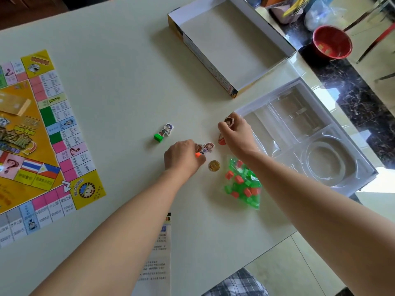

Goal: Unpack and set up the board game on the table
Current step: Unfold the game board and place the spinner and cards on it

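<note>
The pale table top [119, 60] is smooth and matt; the far cardboard box [230, 43] is dull white inside. At right, the clear moulded plastic tray [320, 133] and the bag of translucent green and red plastic houses [243, 184] shine, like the round gold coin [214, 165].

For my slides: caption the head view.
Left hand holds an orange-based pawn, right hand a red-based pawn, between board and tray.

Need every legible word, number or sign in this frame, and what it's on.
"1000": game board, bottom-row square by the yellow corner.
"1800", "1200": board, right-edge squares above that corner.
"?": board, pink right-edge square.
Remaining board print, leaflet, box side, coin: too small or blurred to read.
</note>
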A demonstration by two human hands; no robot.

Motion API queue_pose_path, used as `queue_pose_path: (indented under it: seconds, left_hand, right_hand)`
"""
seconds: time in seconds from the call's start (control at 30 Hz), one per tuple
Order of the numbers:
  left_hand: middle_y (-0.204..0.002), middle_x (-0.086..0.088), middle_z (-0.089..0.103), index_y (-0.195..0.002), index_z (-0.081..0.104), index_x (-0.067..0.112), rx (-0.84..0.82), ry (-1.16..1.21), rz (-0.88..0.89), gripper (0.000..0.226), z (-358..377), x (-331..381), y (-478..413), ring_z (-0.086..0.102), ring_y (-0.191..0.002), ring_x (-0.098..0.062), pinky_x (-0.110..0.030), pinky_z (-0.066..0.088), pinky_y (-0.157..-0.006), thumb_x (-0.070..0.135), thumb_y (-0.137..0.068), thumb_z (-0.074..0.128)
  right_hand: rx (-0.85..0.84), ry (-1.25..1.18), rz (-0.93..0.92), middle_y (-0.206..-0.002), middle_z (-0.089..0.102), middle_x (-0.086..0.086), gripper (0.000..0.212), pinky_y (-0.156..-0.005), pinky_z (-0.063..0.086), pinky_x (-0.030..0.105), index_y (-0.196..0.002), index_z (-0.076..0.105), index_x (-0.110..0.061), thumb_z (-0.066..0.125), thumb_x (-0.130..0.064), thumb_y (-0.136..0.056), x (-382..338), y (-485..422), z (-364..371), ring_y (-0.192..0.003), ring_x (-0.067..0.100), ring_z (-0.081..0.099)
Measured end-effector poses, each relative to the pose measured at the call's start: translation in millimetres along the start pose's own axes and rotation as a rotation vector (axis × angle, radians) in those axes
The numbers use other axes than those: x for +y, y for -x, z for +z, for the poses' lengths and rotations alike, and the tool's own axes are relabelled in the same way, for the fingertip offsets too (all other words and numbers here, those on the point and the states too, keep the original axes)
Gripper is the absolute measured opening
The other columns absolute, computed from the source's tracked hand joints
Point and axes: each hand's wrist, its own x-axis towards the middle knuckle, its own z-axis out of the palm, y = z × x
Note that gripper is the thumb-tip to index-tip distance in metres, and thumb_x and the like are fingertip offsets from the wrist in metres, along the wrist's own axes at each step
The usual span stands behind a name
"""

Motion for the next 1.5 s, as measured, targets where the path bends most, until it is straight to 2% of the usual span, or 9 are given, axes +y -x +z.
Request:
queue_pose_path:
  seconds: [0.13,0.27,0.47,0.6,0.73,0.97,1.17,1.37,1.5]
  left_hand:
    - [-0.098,-0.009,0.068,-0.102,0.061,0.015,0.130,0.199,-0.070,0.033,-12.2,-15.8,-1.3,0.061,-0.098,-0.033,-0.033,0.043,-0.072,0.042,-0.084,0.061]
    - [-0.092,-0.005,0.069,-0.105,0.058,0.016,0.232,0.278,-0.057,0.034,-20.5,-24.9,-1.2,0.062,-0.093,-0.030,-0.033,0.045,-0.073,0.043,-0.085,0.062]
    - [-0.101,0.007,0.068,-0.111,0.053,0.020,0.220,0.374,-0.056,0.049,-28.6,-35.4,-0.7,0.063,-0.093,-0.019,-0.030,0.047,-0.078,0.056,-0.080,0.066]
    - [-0.109,-0.010,0.068,-0.119,0.054,0.018,0.263,0.127,-0.206,0.038,-30.6,-55.0,-14.4,0.061,-0.100,-0.034,-0.034,0.040,-0.072,0.042,-0.090,0.057]
    - [-0.097,-0.014,0.067,-0.098,0.059,0.013,0.246,-0.030,-0.189,0.025,-29.9,-62.9,-19.3,0.061,-0.091,-0.036,-0.032,0.035,-0.064,0.037,-0.090,0.060]
    - [-0.072,0.001,0.056,-0.081,0.050,0.015,0.183,0.485,-0.190,0.032,-35.0,-86.6,2.9,0.052,-0.072,-0.025,-0.029,0.031,-0.060,0.034,-0.076,0.076]
    - [-0.096,-0.004,0.068,-0.101,0.063,0.012,0.053,0.746,-0.132,0.037,-56.4,-142.0,51.2,0.063,-0.091,-0.021,-0.036,0.049,-0.080,0.032,-0.075,0.080]
    - [-0.093,0.010,0.060,-0.115,0.056,0.018,-0.042,0.865,-0.154,0.039,-80.6,-209.4,114.5,0.053,-0.077,-0.002,-0.018,0.041,-0.055,0.023,-0.081,0.076]
    - [-0.080,0.008,0.059,-0.116,0.057,0.018,-0.027,0.937,-0.179,0.036,-94.2,-267.4,157.7,0.049,-0.062,-0.008,-0.019,0.038,-0.045,0.021,-0.084,0.073]
  right_hand:
    - [-0.093,0.022,0.071,-0.053,0.062,0.006,0.015,-0.057,0.050,0.028,-0.085,0.060,-0.010,0.046,-0.015,-0.084,3.9,-4.1,10.7,-0.044,0.013,0.056]
    - [-0.305,0.009,0.108,-0.056,0.063,0.010,0.032,-0.048,0.040,0.019,-0.083,0.062,-0.004,0.062,-0.036,-0.088,-6.3,0.0,26.2,-0.042,0.010,0.049]
    - [-0.347,-0.083,0.116,-0.054,0.056,0.005,0.018,-0.048,0.039,0.019,-0.065,0.062,-0.012,0.065,-0.015,-0.083,-9.5,-7.4,40.2,-0.045,0.010,0.047]
    - [-0.318,-0.060,0.145,-0.060,0.057,0.011,0.011,-0.057,0.043,0.025,-0.077,0.063,-0.008,0.065,-0.018,-0.083,-2.9,-13.3,35.7,-0.054,0.017,0.051]
    - [-0.326,-0.052,0.154,-0.060,0.057,0.010,0.013,-0.054,0.043,0.021,-0.076,0.060,-0.010,0.064,-0.019,-0.083,1.4,-14.6,35.1,-0.053,0.016,0.052]
    - [-0.409,-0.141,0.169,-0.063,0.057,0.011,0.026,-0.043,0.030,0.018,-0.064,0.060,-0.013,0.059,-0.014,-0.090,-23.0,4.8,57.3,-0.037,0.006,0.040]
    - [-0.528,-0.287,0.144,-0.080,0.071,0.006,0.015,-0.044,0.029,0.018,-0.084,0.069,-0.006,0.059,-0.013,-0.092,-51.3,44.5,112.1,-0.042,0.006,0.036]
    - [-0.648,-0.240,0.084,-0.087,0.070,0.018,0.021,-0.044,0.033,0.017,-0.098,0.064,0.005,0.060,-0.014,-0.093,-79.5,107.1,176.0,-0.046,0.007,0.040]
    - [-0.653,-0.202,0.033,-0.070,0.063,0.011,0.010,-0.044,0.033,0.019,-0.086,0.063,-0.004,0.062,-0.013,-0.090,-99.0,160.5,232.7,-0.043,0.007,0.040]
